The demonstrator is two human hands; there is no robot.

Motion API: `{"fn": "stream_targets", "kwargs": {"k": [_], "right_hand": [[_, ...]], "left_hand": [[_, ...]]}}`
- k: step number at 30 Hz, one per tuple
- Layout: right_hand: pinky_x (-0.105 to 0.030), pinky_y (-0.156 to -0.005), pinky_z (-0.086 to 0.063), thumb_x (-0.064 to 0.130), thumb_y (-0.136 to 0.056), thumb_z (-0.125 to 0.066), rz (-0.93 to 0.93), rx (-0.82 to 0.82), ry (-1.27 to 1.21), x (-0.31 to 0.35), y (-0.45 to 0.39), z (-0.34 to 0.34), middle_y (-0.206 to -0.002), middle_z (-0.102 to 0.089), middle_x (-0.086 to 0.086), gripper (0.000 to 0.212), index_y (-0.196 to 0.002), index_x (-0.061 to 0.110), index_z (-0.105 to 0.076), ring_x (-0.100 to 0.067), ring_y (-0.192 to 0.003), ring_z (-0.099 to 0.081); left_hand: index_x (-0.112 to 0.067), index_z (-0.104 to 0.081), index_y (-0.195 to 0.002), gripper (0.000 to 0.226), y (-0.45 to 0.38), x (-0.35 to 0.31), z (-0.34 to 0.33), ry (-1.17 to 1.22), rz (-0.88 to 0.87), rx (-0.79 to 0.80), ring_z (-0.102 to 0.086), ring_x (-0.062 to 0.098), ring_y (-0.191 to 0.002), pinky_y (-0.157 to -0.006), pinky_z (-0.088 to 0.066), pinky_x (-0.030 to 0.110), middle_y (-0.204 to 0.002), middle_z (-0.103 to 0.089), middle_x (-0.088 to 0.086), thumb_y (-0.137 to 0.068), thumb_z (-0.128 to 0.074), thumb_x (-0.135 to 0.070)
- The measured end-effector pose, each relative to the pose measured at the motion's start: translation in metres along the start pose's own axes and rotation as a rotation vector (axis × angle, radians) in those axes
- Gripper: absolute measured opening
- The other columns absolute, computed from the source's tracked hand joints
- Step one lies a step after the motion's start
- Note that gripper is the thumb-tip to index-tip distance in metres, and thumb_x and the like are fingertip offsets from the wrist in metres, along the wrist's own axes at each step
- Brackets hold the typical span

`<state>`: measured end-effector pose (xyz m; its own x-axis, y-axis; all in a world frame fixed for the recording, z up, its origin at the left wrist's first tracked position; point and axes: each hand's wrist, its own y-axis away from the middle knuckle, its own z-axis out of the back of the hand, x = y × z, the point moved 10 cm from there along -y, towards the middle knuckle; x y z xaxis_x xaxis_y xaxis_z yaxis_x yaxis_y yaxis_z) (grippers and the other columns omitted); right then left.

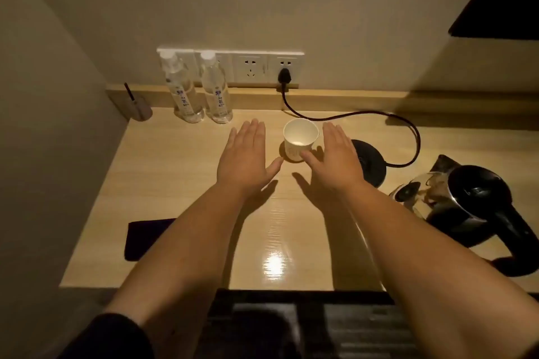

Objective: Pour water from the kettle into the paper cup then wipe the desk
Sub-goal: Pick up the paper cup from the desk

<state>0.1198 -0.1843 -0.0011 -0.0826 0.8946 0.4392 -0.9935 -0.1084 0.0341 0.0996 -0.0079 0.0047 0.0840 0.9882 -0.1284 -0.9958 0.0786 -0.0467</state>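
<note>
Two bare hands are held flat and palm-down above the pale wooden desk (pixel 180 183): the left hand (pixel 245 159) just left of the white paper cup (pixel 300 138), the right hand (pixel 335 159) just right of it, fingers extended and gripping nothing. Cup stands upright near the back of the desk, between the two hands; its interior shows a pale bottom, and whether it holds any water cannot be told. Steel-bodied electric kettle with a black lid and handle (pixel 463 204) stands off its base at the right edge of the desk, well apart from the cup and untouched. Round black kettle base (pixel 369 160) lies just behind the right hand, its black cord (pixel 408 131) running to the white wall socket strip (pixel 248 67). Dark folded cloth (pixel 145 239) lies at the front left of the desk, partly hidden by the left forearm. Two clear plastic water bottles (pixel 198 93) stand at the back left. Judged stage: start of the task. Pouring appears not yet begun, since neither hand holds the kettle; wiping also remains, the cloth lying unused. Likely next requirement: right hand to the kettle handle.
</note>
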Motion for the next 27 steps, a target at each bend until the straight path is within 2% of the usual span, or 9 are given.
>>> {"fn": "stream_targets", "kwargs": {"k": [5, 8, 11, 13, 14, 17, 20, 27], "right_hand": [[-0.044, -0.117, -0.016, 0.061, -0.085, -0.052, -0.011, 0.037, -0.082, -0.016, -0.023, -0.016, -0.160, -0.018, -0.004, 0.089, -0.152, 0.016, -0.014, -0.022, -0.147, -0.008], [-0.043, -0.113, -0.025, 0.062, -0.084, -0.054, -0.041, 0.097, -0.214, -0.024, -0.030, -0.025, -0.160, -0.020, -0.003, 0.092, -0.152, 0.019, -0.010, -0.023, -0.146, -0.017], [-0.033, -0.100, -0.033, 0.059, -0.083, -0.059, -0.082, 0.167, -0.430, -0.027, -0.032, -0.038, -0.154, -0.033, 0.001, 0.086, -0.151, 0.027, -0.016, -0.020, -0.139, -0.032], [-0.028, -0.096, -0.036, 0.054, -0.083, -0.063, -0.069, 0.164, -0.540, -0.022, -0.034, -0.041, -0.146, -0.044, 0.006, 0.077, -0.147, 0.032, -0.026, -0.015, -0.131, -0.041], [-0.028, -0.095, -0.038, 0.051, -0.083, -0.064, -0.067, 0.153, -0.571, -0.021, -0.035, -0.040, -0.142, -0.047, 0.007, 0.074, -0.146, 0.032, -0.030, -0.011, -0.126, -0.044], [-0.023, -0.092, -0.040, 0.047, -0.084, -0.066, -0.076, 0.134, -0.589, -0.022, -0.036, -0.040, -0.137, -0.050, 0.008, 0.069, -0.143, 0.030, -0.035, -0.003, -0.116, -0.045], [-0.016, -0.084, -0.036, 0.047, -0.084, -0.066, -0.072, 0.123, -0.590, -0.021, -0.036, -0.040, -0.137, -0.050, 0.007, 0.068, -0.143, 0.029, -0.035, -0.003, -0.115, -0.044], [-0.026, -0.092, -0.039, 0.049, -0.084, -0.065, -0.079, 0.092, -0.579, -0.016, -0.028, -0.036, -0.137, -0.051, 0.006, 0.069, -0.143, 0.029, -0.035, -0.007, -0.121, -0.045]], "left_hand": [[-0.012, -0.008, -0.153, 0.086, -0.035, -0.008, -0.027, 0.086, 0.010, 0.021, -0.006, 0.022, -0.148, -0.119, -0.002, 0.039, -0.162, -0.011, 0.006, -0.092, -0.034, -0.066], [-0.013, -0.009, -0.153, 0.085, -0.048, -0.007, -0.045, 0.215, 0.015, 0.062, -0.012, 0.022, -0.147, -0.118, -0.007, 0.038, -0.161, -0.016, 0.006, -0.092, -0.037, -0.065], [-0.023, -0.011, -0.153, 0.081, -0.052, -0.005, -0.067, 0.398, 0.054, 0.146, -0.026, 0.026, -0.143, -0.114, -0.028, 0.045, -0.157, -0.028, 0.002, -0.091, -0.044, -0.063], [-0.031, -0.017, -0.151, 0.073, -0.054, -0.010, -0.070, 0.509, 0.013, 0.152, -0.043, 0.023, -0.131, -0.100, -0.045, 0.047, -0.148, -0.043, -0.002, -0.090, -0.047, -0.060], [-0.033, -0.021, -0.149, 0.068, -0.055, -0.013, -0.068, 0.565, -0.007, 0.139, -0.049, 0.020, -0.124, -0.094, -0.049, 0.045, -0.142, -0.049, -0.004, -0.091, -0.050, -0.056], [-0.035, -0.026, -0.146, 0.061, -0.057, -0.015, -0.064, 0.661, -0.024, 0.121, -0.052, 0.018, -0.119, -0.092, -0.050, 0.040, -0.137, -0.053, -0.005, -0.093, -0.054, -0.046], [-0.034, -0.025, -0.147, 0.061, -0.057, -0.015, -0.065, 0.680, -0.037, 0.127, -0.053, 0.020, -0.119, -0.090, -0.048, 0.035, -0.137, -0.054, -0.003, -0.094, -0.054, -0.043], [-0.030, -0.026, -0.149, 0.060, -0.050, -0.013, -0.054, 0.680, -0.045, 0.108, -0.054, 0.021, -0.117, -0.085, -0.046, 0.031, -0.136, -0.055, 0.000, -0.096, -0.054, -0.037]]}}
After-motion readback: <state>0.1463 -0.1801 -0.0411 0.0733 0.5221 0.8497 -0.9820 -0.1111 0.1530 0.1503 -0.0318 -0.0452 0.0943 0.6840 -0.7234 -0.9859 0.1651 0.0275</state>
